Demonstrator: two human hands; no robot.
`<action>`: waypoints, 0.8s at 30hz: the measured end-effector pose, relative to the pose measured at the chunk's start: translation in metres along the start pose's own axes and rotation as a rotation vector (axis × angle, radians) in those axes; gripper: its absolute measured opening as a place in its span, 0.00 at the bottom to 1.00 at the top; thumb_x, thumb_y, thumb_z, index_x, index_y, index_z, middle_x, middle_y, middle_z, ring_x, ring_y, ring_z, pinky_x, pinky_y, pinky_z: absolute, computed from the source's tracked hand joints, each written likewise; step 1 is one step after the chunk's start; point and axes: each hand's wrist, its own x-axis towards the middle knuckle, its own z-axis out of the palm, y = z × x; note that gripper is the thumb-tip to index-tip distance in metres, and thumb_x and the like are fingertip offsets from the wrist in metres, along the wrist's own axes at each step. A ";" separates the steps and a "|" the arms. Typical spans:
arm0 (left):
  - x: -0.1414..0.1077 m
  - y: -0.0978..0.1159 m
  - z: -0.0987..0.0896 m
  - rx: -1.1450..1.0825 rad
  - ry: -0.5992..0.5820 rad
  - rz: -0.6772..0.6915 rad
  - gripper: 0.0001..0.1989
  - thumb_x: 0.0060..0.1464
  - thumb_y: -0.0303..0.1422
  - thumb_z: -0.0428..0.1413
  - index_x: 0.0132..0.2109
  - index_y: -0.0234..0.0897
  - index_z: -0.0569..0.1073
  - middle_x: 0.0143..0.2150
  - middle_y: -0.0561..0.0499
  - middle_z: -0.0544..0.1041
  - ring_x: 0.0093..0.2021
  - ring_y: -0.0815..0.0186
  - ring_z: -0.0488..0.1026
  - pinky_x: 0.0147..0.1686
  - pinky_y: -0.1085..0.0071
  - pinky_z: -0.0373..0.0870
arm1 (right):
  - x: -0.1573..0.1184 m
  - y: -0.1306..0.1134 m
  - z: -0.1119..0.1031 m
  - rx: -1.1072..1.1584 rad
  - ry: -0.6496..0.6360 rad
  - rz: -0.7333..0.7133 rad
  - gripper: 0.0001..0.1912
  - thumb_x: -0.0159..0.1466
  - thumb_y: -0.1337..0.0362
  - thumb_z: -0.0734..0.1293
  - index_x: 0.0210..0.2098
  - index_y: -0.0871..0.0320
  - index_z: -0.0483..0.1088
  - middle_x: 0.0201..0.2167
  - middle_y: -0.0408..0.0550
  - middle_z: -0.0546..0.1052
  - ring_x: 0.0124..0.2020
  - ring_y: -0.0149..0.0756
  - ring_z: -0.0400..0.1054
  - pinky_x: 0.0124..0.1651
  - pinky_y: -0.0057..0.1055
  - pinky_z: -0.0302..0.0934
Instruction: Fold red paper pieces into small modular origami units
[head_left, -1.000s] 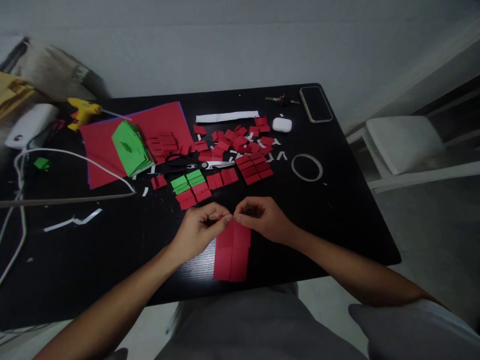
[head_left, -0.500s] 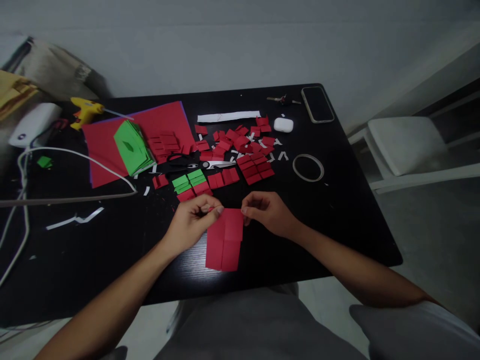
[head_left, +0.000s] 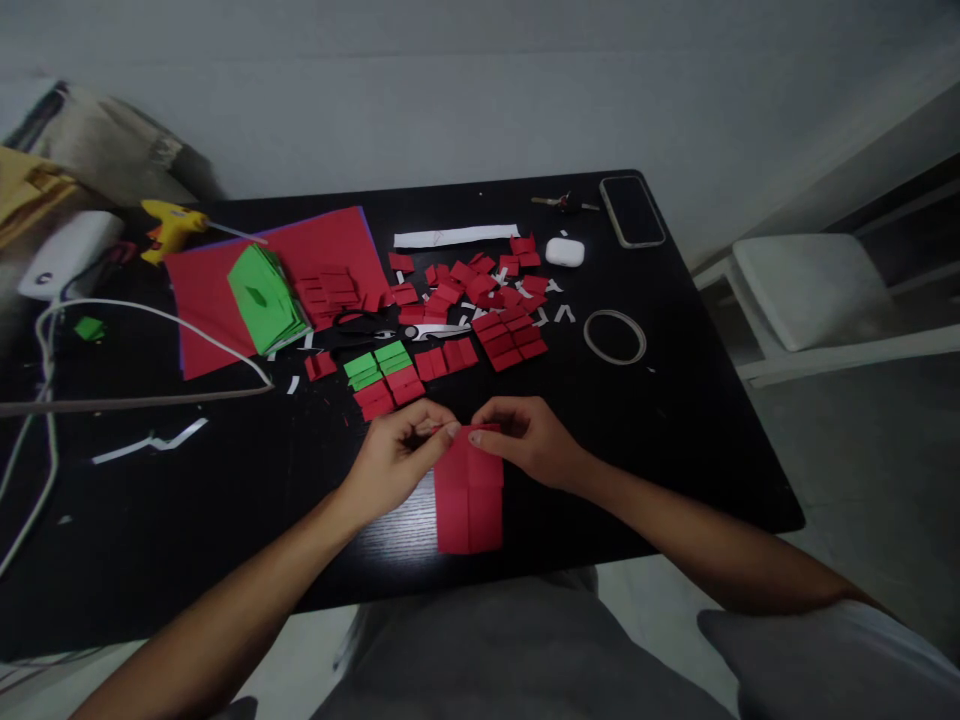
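A creased red paper sheet [head_left: 469,510] lies near the front edge of the black table. My left hand [head_left: 401,450] pinches its upper left corner between thumb and fingers. At the upper right, my right hand [head_left: 529,440] grips the same paper, its thumb on top and its fingers curled behind. The two thumbs are close together along the paper's top edge. Just beyond my left hand sit folded green paper pieces [head_left: 379,364] and folded red paper pieces [head_left: 388,392]. A larger red folded block [head_left: 510,337] rests beyond my right hand.
Scissors [head_left: 435,331] lie behind the folded pieces, near red scraps [head_left: 480,285]. At left are a green paper stack [head_left: 262,295], red sheets [head_left: 202,330], a yellow glue gun [head_left: 174,225] and a white cable [head_left: 150,303]. Rightward are a tape ring [head_left: 615,337], earbud case [head_left: 565,252] and phone [head_left: 632,210].
The red paper has shifted right and slightly toward me, and now sits straighter. My right hand has moved inward over its top edge, closer to my left hand.
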 end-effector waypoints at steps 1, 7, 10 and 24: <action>-0.001 -0.001 0.000 0.005 -0.026 -0.007 0.11 0.62 0.38 0.59 0.37 0.35 0.76 0.26 0.56 0.70 0.26 0.71 0.65 0.28 0.75 0.62 | 0.000 0.000 0.000 -0.020 0.004 -0.005 0.08 0.59 0.60 0.72 0.33 0.59 0.76 0.27 0.41 0.75 0.29 0.30 0.66 0.33 0.27 0.59; -0.003 -0.006 -0.001 0.043 -0.145 -0.047 0.10 0.64 0.37 0.56 0.37 0.35 0.74 0.26 0.56 0.70 0.27 0.70 0.64 0.29 0.74 0.60 | -0.001 0.000 -0.002 -0.133 -0.002 -0.027 0.07 0.60 0.61 0.72 0.32 0.59 0.77 0.24 0.39 0.72 0.26 0.28 0.62 0.30 0.26 0.56; -0.004 -0.005 -0.001 0.059 -0.161 -0.058 0.11 0.64 0.37 0.55 0.36 0.35 0.73 0.26 0.56 0.69 0.27 0.70 0.64 0.29 0.74 0.60 | -0.002 0.000 -0.002 -0.159 -0.022 -0.032 0.07 0.60 0.62 0.72 0.32 0.59 0.77 0.24 0.39 0.72 0.27 0.28 0.62 0.30 0.26 0.56; 0.003 -0.002 -0.013 0.024 -0.175 -0.076 0.08 0.61 0.34 0.56 0.35 0.35 0.73 0.25 0.55 0.73 0.26 0.70 0.68 0.28 0.74 0.62 | 0.001 -0.002 -0.007 -0.171 0.081 -0.067 0.08 0.61 0.59 0.72 0.33 0.58 0.78 0.29 0.43 0.79 0.31 0.32 0.69 0.35 0.29 0.62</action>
